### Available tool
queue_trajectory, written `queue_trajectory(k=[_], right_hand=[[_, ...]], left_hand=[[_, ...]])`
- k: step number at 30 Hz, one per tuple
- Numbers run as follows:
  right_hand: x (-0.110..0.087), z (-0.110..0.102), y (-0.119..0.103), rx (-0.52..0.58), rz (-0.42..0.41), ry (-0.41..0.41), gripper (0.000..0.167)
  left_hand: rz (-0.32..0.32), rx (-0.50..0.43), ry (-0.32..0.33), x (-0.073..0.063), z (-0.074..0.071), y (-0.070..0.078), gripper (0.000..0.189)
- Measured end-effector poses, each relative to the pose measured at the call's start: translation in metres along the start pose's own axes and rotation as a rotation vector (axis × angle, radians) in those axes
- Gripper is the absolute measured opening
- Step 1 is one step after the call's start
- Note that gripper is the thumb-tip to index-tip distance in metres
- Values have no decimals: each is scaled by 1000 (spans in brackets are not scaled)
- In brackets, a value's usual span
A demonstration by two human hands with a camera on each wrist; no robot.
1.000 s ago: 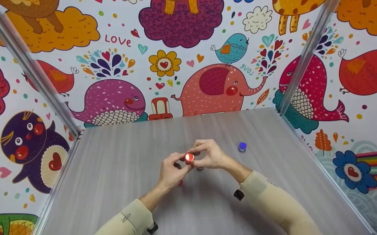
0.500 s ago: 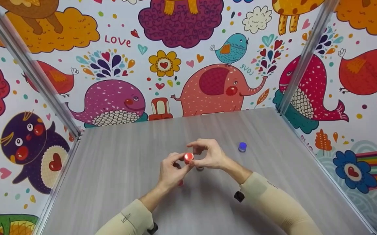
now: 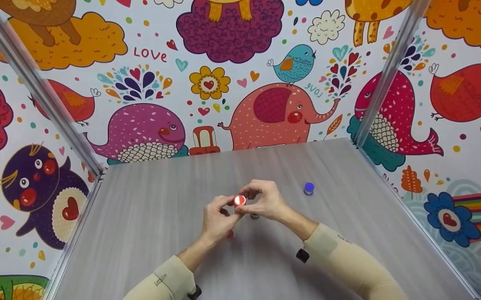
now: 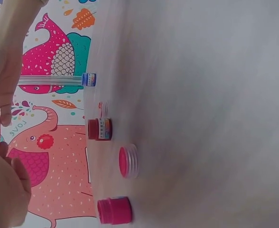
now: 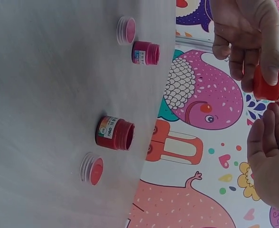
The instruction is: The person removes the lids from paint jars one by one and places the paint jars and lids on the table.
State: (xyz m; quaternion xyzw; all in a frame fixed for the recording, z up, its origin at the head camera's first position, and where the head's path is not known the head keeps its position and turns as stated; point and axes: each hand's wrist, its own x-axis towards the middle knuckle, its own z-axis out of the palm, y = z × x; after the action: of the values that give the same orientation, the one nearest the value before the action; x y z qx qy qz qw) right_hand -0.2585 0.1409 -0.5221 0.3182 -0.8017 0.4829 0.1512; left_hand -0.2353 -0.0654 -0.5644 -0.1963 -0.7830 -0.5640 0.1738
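Observation:
In the middle of the head view, a small red paint jar [image 3: 240,201] is held above the table between both hands. My left hand [image 3: 216,218] pinches its body between thumb and fingers, as the right wrist view also shows on the red jar [image 5: 266,86]. From the other side, my right hand [image 3: 267,201] has its thumb and fingertips around the jar's top end. The lid itself is hard to make out behind glare and fingers. Below the hands stands an uncapped dark red paint jar [image 5: 115,133], with its lid [image 5: 91,169] lying beside it.
An uncapped magenta paint jar [image 5: 145,53] stands on the grey table [image 3: 148,233] near its pink lid [image 5: 126,30]. Further right is a blue-capped jar [image 3: 309,188]. Printed panels [image 3: 153,129] and metal posts [image 3: 373,91] bound the table at the back and sides.
My right index finger lifted away from the red jar half a second ago and is now back near its top. The left hand keeps its hold, with the jar slightly further left.

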Motion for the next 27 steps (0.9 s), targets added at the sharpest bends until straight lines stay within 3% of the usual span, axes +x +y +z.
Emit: queue_trajectory(k=[5,10,20,27], right_hand=[[2,-2,2,-30,-60,3,28],[3,-5,2,-20,-78,-29,24],[7,-8,5,17,-169,-62,27],[6,-12,-13,72,-137,-103,32]], left_hand=[[34,-1,13,0,1,0,29],[17,-20,3,1,1,0,28],[37,-39,-13,5,4,1,30],[31,-31,-34,4,5,1,31]])
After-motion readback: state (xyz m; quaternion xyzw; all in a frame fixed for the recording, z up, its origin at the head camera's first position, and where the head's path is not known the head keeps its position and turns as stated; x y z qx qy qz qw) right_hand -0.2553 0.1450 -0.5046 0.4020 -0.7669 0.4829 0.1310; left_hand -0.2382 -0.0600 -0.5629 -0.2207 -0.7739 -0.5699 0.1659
